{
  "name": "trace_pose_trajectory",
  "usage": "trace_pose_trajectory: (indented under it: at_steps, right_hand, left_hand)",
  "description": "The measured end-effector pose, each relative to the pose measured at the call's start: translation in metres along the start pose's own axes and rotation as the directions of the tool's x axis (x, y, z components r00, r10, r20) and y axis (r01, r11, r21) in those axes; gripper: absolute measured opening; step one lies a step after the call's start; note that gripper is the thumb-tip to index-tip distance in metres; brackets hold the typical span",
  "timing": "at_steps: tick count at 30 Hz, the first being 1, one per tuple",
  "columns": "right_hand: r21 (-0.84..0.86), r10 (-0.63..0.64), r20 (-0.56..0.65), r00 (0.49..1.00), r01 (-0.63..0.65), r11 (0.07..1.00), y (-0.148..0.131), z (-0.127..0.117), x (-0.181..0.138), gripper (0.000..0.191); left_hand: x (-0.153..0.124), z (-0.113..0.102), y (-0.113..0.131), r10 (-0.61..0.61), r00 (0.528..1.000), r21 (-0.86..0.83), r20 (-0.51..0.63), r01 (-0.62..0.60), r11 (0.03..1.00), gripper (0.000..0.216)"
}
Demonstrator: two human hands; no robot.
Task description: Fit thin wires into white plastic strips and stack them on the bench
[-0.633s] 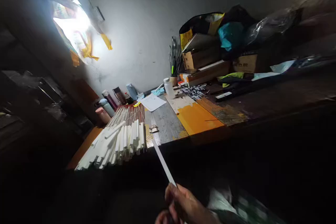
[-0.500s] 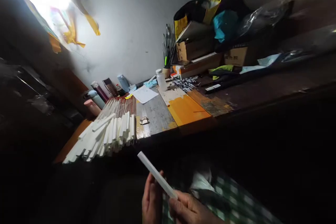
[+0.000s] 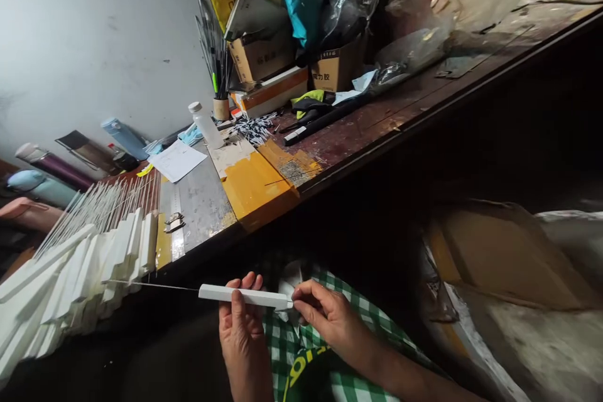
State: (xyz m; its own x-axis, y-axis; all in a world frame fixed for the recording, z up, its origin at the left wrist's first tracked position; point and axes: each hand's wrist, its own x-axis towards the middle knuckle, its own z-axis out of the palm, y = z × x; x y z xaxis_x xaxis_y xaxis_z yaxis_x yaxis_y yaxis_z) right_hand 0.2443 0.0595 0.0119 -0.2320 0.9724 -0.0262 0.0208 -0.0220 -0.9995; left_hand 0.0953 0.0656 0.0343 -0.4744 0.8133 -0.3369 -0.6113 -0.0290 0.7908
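Note:
In front of my lap, a white, squared strip (image 3: 264, 296) on a thin rod (image 3: 169, 286) lies almost level. My left hand (image 3: 242, 333) holds the strip near its left part, thumb in front and fingers behind. The rod sticks out leftward from that end. At the other end, my right hand (image 3: 336, 320) pinches the strip's tip between thumb and fingertips; a small split or flap shows there, its detail unclear. On the table's left lies a pile of similar white strips (image 3: 80, 270), their thin rods pointing toward the wall.
The dark table edge (image 3: 358, 160) runs slantwise above my hands. Behind stand a white-capped bottle (image 3: 206, 127), a paper sheet (image 3: 178, 160), cardboard boxes (image 3: 264, 56) and flasks (image 3: 125, 137). A large open carton (image 3: 509, 257) sits low at the right.
My view has swung right and down. The strip has turned from a steep slant to nearly level. My left hand now grips it, and my right hand pinches its tip.

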Motion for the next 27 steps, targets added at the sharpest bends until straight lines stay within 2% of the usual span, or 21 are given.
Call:
trace_pose_trajectory:
  at_steps: [10, 16, 22, 27]
  right_hand:
    - [-0.110, 0.017, -0.037, 0.999, -0.021, 0.994, 0.002, -0.039, -0.008, 0.019]
    - [-0.199, -0.001, -0.116, 0.993, -0.022, 0.980, 0.011, -0.070, -0.018, 0.023]
    - [-0.248, -0.008, -0.190, 0.982, -0.040, 0.968, 0.008, -0.091, -0.024, 0.023]
    - [-0.258, -0.007, -0.253, 0.967, -0.060, 0.964, 0.011, -0.097, -0.031, 0.022]
  left_hand:
    - [-0.010, 0.040, -0.033, -0.090, 0.996, 0.009, 0.028, 0.089, 0.996, 0.019]
    - [-0.007, 0.062, -0.061, -0.158, 0.975, 0.008, 0.157, 0.159, 0.987, 0.033]
    - [-0.021, 0.088, -0.064, -0.211, 0.939, 0.064, 0.272, 0.201, 0.977, 0.024]
    - [-0.030, 0.097, -0.065, -0.232, 0.925, 0.099, 0.301, 0.212, 0.972, 0.022]
